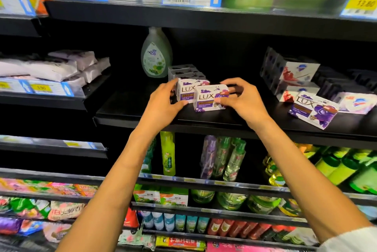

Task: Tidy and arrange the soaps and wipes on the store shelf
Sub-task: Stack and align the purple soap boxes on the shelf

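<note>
Right hand [237, 96] grips front-facing soap box [208, 98], lengthwise left-right.

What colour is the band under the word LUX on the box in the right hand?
Purple, on a white box; head view.

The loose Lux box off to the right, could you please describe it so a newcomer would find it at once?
Find the black middle shelf where both hands are at work. Follow it right past the stacked red-and-white soap boxes. The Lux box lies alone near the front edge, purple and white, skewed and apart from any stack.
</note>
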The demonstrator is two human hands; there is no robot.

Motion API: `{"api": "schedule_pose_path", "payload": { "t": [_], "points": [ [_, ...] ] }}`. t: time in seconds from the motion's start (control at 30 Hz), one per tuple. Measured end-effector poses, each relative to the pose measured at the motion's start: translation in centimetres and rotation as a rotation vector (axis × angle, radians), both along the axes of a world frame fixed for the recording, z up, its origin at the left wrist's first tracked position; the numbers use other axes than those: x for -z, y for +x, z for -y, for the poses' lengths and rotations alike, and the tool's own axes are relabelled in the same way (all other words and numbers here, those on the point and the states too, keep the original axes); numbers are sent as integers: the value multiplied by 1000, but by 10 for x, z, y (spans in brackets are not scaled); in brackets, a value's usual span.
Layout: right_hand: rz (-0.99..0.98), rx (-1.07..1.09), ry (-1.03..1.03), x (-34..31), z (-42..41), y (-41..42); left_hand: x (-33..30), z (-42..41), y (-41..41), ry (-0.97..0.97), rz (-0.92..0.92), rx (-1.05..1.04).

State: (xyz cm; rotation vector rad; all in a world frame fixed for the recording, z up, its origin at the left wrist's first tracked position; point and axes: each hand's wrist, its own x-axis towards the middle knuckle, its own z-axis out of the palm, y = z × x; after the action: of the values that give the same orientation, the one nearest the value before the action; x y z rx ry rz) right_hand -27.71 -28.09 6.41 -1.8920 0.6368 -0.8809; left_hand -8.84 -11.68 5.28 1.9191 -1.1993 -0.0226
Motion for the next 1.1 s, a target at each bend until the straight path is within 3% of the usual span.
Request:
{"api": "schedule_pose_path", "payload": {
  "t": [0.1,0.3,0.43,0.63,1.1],
  "points": [
    [72,45,95,0,16,-20,-1,17,5,-10,16,-39],
    [32,149,61,-5,60,-34,1,20,3,-122,-12,-117],
    [-43,237,46,5,94,-23,0,9,-10,-167,-54,-72],
    [112,220,132,14,116,8,-6,15,-27,-137,-143,-21],
    [51,234,64,13,178,65,-4,49,-45,-120,-250,113]
  ]
}}
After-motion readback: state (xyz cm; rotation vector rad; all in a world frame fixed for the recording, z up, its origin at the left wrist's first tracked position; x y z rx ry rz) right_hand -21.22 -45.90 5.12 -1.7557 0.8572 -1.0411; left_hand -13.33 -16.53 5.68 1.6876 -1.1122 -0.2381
